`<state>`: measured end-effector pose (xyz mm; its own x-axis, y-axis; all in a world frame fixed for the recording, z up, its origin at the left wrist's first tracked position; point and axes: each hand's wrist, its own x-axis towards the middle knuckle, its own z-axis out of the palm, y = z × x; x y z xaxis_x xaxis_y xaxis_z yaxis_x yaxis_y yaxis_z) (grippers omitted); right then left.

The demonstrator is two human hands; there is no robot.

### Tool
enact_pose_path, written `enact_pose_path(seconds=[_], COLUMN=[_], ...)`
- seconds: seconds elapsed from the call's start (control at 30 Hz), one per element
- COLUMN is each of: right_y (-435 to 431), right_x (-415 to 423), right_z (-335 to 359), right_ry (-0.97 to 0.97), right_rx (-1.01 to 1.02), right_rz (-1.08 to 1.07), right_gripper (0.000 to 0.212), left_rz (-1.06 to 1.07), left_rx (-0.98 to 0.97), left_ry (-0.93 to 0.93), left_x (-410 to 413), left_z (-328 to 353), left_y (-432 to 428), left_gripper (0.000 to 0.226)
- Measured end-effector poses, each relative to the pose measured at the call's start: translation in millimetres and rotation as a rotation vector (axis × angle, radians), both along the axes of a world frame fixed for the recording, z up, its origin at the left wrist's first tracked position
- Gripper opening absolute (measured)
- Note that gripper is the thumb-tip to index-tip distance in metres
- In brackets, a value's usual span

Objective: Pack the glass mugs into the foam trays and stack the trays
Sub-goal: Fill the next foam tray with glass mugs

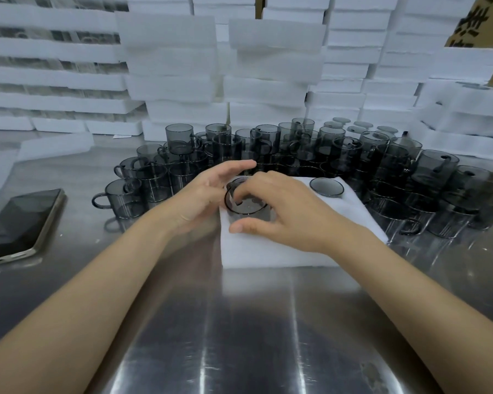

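Note:
A white foam tray (268, 251) lies on the steel table in front of me. A smoked glass mug (246, 204) sits sunk in the tray's left pocket, only its rim showing. My right hand (279, 211) grips that mug, fingers on the rim and thumb on the near side. At the tray's left edge my left hand (208, 194) rests against the mug with its fingers spread. Another mug (326, 186) fills the tray's right pocket.
Several loose grey mugs (296, 149) crowd the table behind and beside the tray. Stacks of foam trays (180, 81) wall off the back. A phone (20, 223) lies at the left. The steel table (239, 336) reaches to me.

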<state>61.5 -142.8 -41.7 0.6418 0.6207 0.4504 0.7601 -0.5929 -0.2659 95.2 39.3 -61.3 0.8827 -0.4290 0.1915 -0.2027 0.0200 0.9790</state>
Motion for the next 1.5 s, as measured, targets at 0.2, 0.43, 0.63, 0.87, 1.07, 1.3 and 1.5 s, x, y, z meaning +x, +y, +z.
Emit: enact_pose_path(seconds=[0.2, 0.43, 0.63, 0.87, 1.07, 1.3, 1.5], right_y=[0, -2, -5, -5, -6, -11, -18], right_x=[3, 0, 0, 3, 3, 10, 18], right_z=[0, 3, 3, 1, -2, -2, -3], right_ry=[0.03, 0.242, 0.332, 0.313, 0.338, 0.379, 0.326], right_rx=[-0.198, -0.417, -0.399, -0.397, -0.331, 0.527, 0.694], right_rz=[-0.067, -0.052, -0.006, 0.006, 0.0, -0.102, -0.243], right_gripper=[0.082, 0.091, 0.094, 0.094, 0.087, 0.009, 0.065], left_rz=[0.003, 0.696, 0.871, 0.785, 0.738, 0.848, 0.735], left_rx=[-0.026, 0.343, 0.827, 0.923, 0.748, 0.566, 0.609], left_ry=[0.016, -0.592, -0.991, -1.075, -1.162, -1.568, -1.77], left_x=[-1, 10, 37, 50, 46, 39, 16], left_z=[1, -16, -23, -20, -20, -3, 3], left_y=[0, -1, 7, 7, 4, 2, -11], left_gripper=[0.073, 0.044, 0.046, 0.043, 0.041, 0.035, 0.018])
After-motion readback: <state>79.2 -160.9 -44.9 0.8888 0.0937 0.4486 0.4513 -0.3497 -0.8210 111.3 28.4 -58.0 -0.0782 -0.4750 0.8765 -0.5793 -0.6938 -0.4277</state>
